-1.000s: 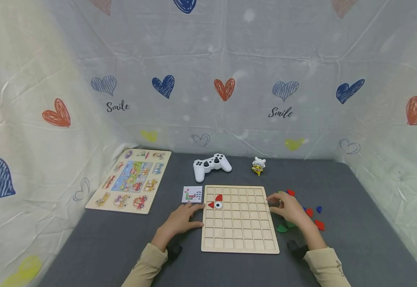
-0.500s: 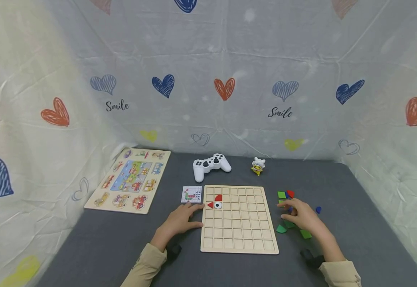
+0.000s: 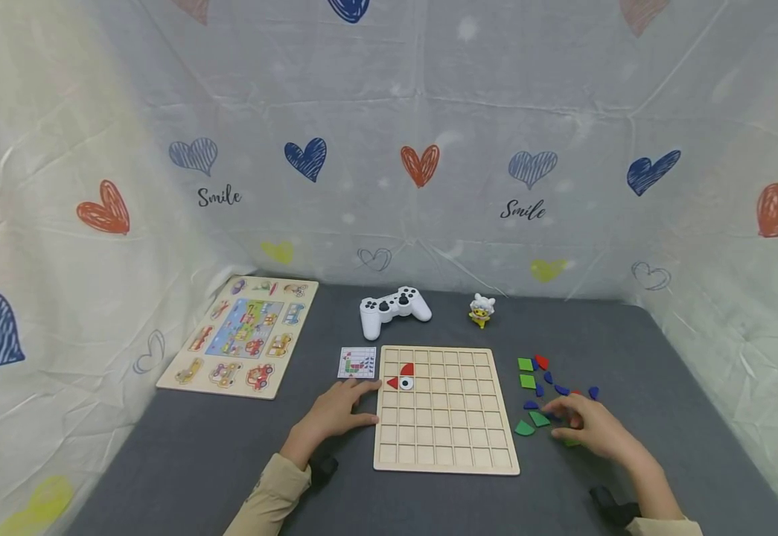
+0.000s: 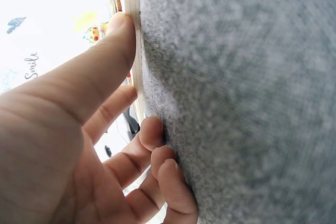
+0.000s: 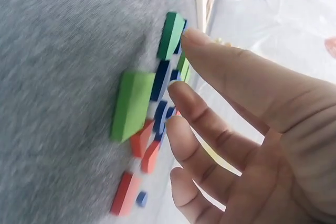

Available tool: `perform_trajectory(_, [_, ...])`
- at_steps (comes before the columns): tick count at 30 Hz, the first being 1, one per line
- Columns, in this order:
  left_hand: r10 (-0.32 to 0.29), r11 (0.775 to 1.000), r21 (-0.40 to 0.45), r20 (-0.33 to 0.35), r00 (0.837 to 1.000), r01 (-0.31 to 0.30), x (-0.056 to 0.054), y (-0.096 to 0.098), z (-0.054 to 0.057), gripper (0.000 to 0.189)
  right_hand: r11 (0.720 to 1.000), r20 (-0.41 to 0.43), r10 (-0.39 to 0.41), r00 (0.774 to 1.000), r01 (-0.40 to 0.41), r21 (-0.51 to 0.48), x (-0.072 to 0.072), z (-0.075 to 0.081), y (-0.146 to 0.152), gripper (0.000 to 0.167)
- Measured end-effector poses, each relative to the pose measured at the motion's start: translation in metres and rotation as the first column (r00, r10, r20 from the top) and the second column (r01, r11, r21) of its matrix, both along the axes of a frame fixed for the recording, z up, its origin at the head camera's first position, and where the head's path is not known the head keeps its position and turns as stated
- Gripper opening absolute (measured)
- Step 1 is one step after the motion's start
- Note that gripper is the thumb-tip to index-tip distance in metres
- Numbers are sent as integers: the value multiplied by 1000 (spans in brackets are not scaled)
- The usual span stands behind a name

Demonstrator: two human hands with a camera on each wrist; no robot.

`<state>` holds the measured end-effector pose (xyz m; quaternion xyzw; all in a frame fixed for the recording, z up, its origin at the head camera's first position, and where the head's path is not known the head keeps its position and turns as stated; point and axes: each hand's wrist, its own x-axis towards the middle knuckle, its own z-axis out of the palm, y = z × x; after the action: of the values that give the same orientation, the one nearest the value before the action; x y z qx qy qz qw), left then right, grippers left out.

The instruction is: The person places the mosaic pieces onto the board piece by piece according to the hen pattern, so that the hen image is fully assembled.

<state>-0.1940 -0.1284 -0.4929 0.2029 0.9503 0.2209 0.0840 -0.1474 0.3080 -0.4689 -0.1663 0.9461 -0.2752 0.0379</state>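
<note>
A wooden grid board [image 3: 445, 417] lies in front of me. Near its upper left sit a red triangle [image 3: 393, 383], a white round eye piece [image 3: 403, 385] and a red quarter-round piece [image 3: 407, 369]. My left hand [image 3: 332, 411] rests with thumb and index fingertips against the board's left edge; the left wrist view shows the thumb [image 4: 118, 43] on that edge. My right hand [image 3: 592, 428] hovers over the loose pieces, fingers spread and bent, nothing between them. Close by its fingertips in the right wrist view are a light green block [image 5: 131, 106], a dark green piece [image 5: 169, 36] and dark blue pieces [image 5: 160, 80].
A pattern card [image 3: 358, 362] lies at the board's upper left. Behind the board are a white game controller [image 3: 395, 307] and a small figurine [image 3: 481, 310]. A picture puzzle board [image 3: 217, 380] lies far left. More light green squares [image 3: 528, 381] and a red piece [image 3: 541, 362] lie right.
My right hand has moved from the board's right edge rightward and nearer to me, over the loose pieces, uncovering several of them. The left hand stays at the board's left edge.
</note>
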Motion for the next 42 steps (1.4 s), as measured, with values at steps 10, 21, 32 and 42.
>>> perform_trajectory(10, [-6,1000,3,-4,1000,6,1,0,2,63,998,46,30,998,-32,52,11,-3,16,29])
perform_trajectory(21, [-8,1000,-5,-3,1000,8,0,1,1,63,998,87,27,996,-32,52,15,-4,21,30])
perform_trajectory(32, [-5,1000,-8,-1,1000,5,1,1,1,64,996,59,-19,998,14,91,15,-6,16,26])
perform_trajectory(42, [-4,1000,-3,-2,1000,4,1,1,2,64,993,34,-31,999,27,112,8,0,-4,28])
